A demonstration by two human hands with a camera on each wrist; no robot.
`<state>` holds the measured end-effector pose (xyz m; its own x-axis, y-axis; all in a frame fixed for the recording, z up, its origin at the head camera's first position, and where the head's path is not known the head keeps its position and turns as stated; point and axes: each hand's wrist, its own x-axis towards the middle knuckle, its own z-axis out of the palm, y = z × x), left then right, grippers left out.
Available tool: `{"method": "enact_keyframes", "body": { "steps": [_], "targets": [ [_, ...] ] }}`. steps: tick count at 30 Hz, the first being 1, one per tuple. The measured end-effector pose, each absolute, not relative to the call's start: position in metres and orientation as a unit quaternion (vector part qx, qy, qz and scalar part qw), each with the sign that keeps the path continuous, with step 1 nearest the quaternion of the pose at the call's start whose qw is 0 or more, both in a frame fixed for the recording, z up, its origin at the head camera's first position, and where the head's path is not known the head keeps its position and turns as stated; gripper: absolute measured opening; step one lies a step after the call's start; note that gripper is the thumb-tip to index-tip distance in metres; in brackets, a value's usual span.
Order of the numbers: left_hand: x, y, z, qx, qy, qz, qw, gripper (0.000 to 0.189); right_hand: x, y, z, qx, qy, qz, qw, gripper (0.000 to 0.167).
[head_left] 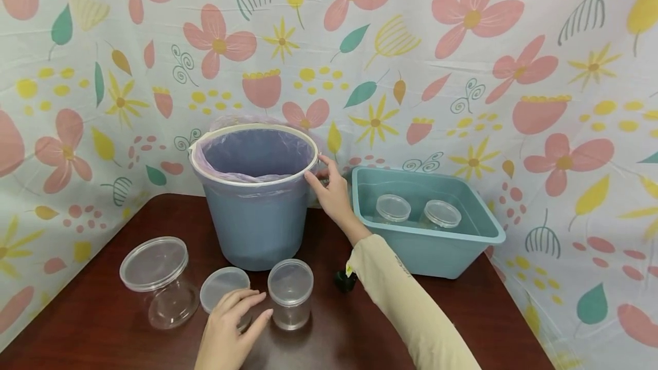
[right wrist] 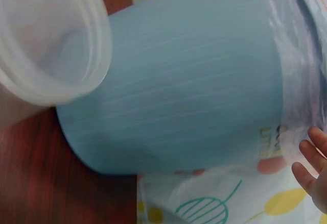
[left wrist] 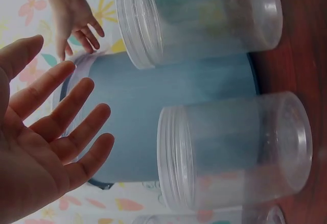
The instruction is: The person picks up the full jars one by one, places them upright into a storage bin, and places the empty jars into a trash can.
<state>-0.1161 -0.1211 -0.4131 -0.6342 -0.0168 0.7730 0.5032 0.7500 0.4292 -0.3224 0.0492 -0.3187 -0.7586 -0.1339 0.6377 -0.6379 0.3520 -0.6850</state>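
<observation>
My left hand (head_left: 230,327) hovers over the middle clear jar (head_left: 222,285), fingers spread and relaxed, holding nothing; its palm faces the camera in the left wrist view. Just right of those fingertips stands a slim clear lidded jar (head_left: 291,296). A wider clear jar (head_left: 156,267) with a lid is at the left. Behind them is a blue bucket (head_left: 257,224), lined with a thin purple plastic bag (head_left: 218,159) under a cream rim ring. My right hand (head_left: 334,196) has its relaxed fingertips at the bucket's right rim, the thumb lower than the fingers.
Right of the bucket, a teal rectangular tub (head_left: 416,253) holds two lidded clear jars. A small black object (head_left: 344,281) lies on the dark wooden table (head_left: 72,324) beneath my right forearm. A floral curtain (head_left: 360,73) hangs close behind the bucket and tub.
</observation>
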Motion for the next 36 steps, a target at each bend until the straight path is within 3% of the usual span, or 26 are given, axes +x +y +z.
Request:
{"method": "enact_keyframes", "body": {
  "steps": [22,28,36],
  "targets": [
    [-0.106,-0.159,-0.436,-0.118,-0.851,-0.296,0.418,0.031,-0.327,0.033,-0.309,0.117,-0.698,0.688,0.16,0.029],
    [-0.106,-0.163,-0.436,-0.116,-0.845,-0.293,0.432,0.029,-0.323,0.026,-0.309,0.09,-0.642,0.755,0.1,0.031],
    [-0.111,-0.167,-0.427,-0.1,-0.86,-0.288,0.409,0.027,-0.325,0.027,-0.31,0.085,-0.638,0.76,0.091,0.031]
  ]
}}
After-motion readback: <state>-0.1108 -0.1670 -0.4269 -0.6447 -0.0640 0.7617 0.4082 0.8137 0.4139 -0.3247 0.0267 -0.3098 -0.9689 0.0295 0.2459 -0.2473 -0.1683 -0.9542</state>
